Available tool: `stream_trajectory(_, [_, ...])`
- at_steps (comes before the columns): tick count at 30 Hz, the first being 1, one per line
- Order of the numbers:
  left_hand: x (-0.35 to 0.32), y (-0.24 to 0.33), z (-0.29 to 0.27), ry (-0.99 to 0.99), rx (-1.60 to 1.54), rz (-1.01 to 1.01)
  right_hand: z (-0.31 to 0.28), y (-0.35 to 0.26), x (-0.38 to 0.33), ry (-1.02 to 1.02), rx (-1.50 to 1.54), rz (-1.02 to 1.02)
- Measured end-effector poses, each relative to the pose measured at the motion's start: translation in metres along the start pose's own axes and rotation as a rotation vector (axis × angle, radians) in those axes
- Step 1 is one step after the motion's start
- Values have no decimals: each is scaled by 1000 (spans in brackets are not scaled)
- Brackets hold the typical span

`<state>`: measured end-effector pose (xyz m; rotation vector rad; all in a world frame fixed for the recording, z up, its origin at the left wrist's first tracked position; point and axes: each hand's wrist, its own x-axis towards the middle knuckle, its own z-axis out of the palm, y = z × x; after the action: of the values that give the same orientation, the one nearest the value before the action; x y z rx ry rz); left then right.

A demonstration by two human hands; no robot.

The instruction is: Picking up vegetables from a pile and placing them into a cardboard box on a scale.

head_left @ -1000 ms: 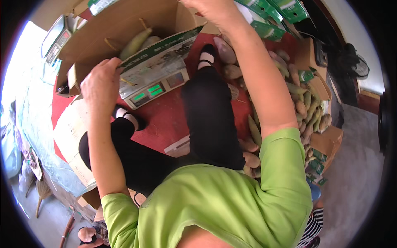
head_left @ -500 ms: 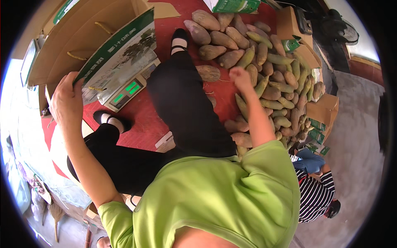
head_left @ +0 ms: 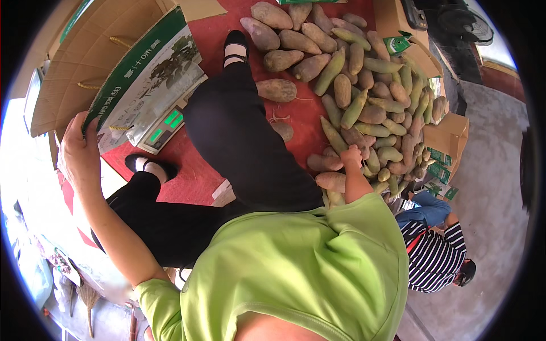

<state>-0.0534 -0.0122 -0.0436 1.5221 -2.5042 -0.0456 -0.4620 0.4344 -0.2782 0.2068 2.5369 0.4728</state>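
My left hand (head_left: pixel 78 153) grips the near edge of an open cardboard box (head_left: pixel 149 74) with a green and white printed side and yellow rope handles. The box rests on a digital scale (head_left: pixel 165 125) with lit green displays. My right hand (head_left: pixel 351 156) is closed at the near left part of a large pile of root vegetables (head_left: pixel 372 113), some long and green, others plump and brownish pink. Whether its fingers hold one of them cannot be made out. A lone brownish root (head_left: pixel 277 90) lies between my leg and the pile.
A red mat (head_left: pixel 193 176) lies beneath my feet. Cardboard boxes (head_left: pixel 445 136) border the pile on the right, with a black fan (head_left: pixel 463 25) beyond. A person in a striped shirt (head_left: pixel 435 256) bends at the lower right. A broom (head_left: pixel 88 298) is at the lower left.
My right hand has moved nearer to me and slightly right, from the pile's left edge down among the closer roots. My left hand stays on the box edge; the whole view has shifted slightly.
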Motion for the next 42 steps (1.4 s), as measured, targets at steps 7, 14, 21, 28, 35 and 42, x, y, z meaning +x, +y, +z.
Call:
stream_trajectory(7, [-4,-8,2,27,-47,-24,15,13,-16,52,176,-10])
stream_trajectory(14, [0,6,-4,9,48,-19,48,53,39,-133,1017,201])
stream_trajectory(21, [0,2,-5,-3,22,-41,63,74,71,-280,1058,264])
stream_trajectory(28, [1,3,-4,11,-2,-16,65,73,54,-97,1016,-63])
stream_trajectory(35, [-2,8,-7,23,28,-15,-8,22,-15,-8,926,-268])
stream_trajectory(42, [-3,4,-9,1,42,-24,-85,-46,-43,-337,1450,-304])
